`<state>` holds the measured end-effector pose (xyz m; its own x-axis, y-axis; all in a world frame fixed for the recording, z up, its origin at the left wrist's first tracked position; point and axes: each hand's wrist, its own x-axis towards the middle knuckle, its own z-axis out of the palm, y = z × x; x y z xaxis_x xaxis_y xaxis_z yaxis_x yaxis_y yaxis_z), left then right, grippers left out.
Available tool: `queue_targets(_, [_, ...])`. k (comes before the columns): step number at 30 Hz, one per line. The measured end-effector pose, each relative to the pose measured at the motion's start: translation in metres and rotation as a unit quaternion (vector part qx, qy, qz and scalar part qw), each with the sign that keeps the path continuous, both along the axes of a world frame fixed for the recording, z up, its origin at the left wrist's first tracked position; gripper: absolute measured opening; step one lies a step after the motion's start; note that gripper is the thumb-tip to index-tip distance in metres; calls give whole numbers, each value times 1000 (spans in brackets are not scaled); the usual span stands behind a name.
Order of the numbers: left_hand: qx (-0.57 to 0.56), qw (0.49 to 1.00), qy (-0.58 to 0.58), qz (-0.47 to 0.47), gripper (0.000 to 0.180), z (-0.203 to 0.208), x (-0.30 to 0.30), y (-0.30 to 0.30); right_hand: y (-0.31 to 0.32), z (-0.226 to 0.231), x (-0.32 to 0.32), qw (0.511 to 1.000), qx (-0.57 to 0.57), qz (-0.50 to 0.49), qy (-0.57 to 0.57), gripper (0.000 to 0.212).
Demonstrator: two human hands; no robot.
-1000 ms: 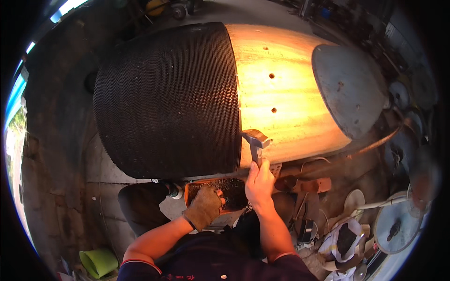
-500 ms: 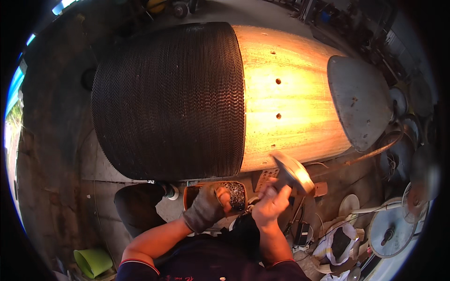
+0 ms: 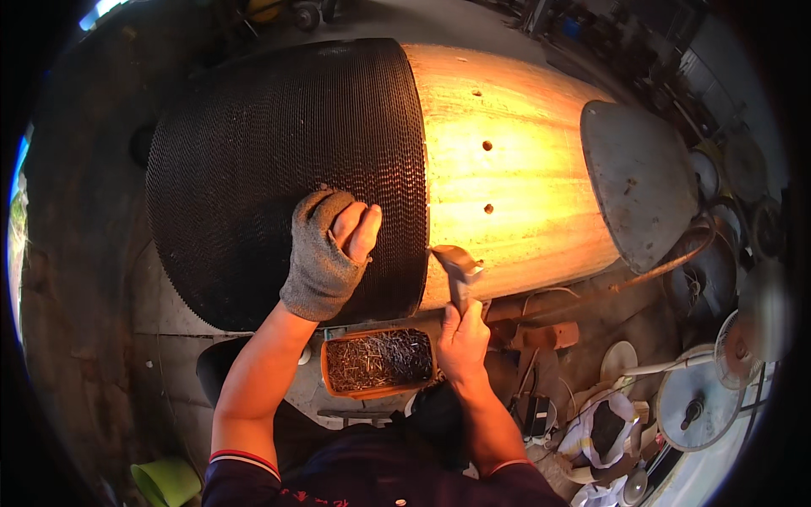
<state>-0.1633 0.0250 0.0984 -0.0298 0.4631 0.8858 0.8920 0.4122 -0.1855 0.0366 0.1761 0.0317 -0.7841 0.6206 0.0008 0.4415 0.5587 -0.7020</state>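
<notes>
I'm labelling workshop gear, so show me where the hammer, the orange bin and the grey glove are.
Hammer (image 3: 458, 264): head view, on its metal head.
Orange bin (image 3: 372, 393): head view, on its near rim.
Grey glove (image 3: 317, 269): head view, on its back.

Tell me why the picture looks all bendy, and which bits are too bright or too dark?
Head view: the fisheye lens bends straight edges toward its black rim; head view: warm glare washes out the middle of the drum's bare pale part; head view: the black ridged part is darkest toward its left; head view: the hammer looks fairly sharp.
</notes>
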Motion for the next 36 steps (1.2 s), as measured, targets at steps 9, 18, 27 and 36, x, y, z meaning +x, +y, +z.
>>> queue_targets(9, [-8,999,-49,18,34,4,-4,3,3,-19,-4,986,82,-14,148,20])
queue_targets(18, [-10,997,-21,73,31,16,-5,6,6,19,7,924,114,50,363,27])
queue_targets(27, [-60,989,42,129,28,52,-11,22,1,-20,38,983,-39,-38,174,19])
queue_targets(36, [5,984,-174,-47,50,-26,69,53,3,-15,41,974,-65,-36,215,16])
